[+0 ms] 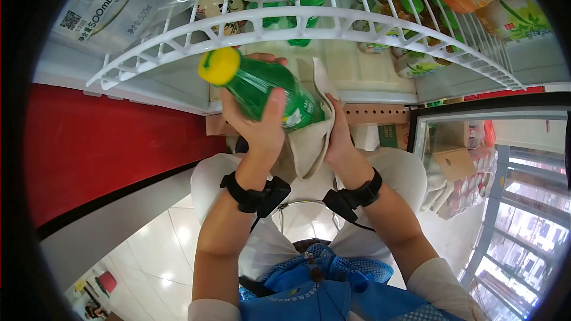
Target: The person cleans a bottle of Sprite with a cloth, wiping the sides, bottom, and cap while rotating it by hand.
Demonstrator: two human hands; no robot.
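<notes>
A green plastic bottle (262,92) with a yellow cap lies tilted in front of me, its cap toward the upper left. My left hand (259,122) is closed around the bottle's body, the thumb across its near side. Against the bottle's base is a pale cloth (306,142), which hangs down below it. My right hand (339,131) is closed on that cloth and presses it to the bottle's bottom; some of its fingers are hidden behind the cloth.
A white wire shelf (309,21) of a fridge crosses above my hands, with wrapped bottle packs on it. Green-capped bottles (410,59) stand below it at the back right. The glass door (493,113) is open at right; a red panel (113,148) is at left.
</notes>
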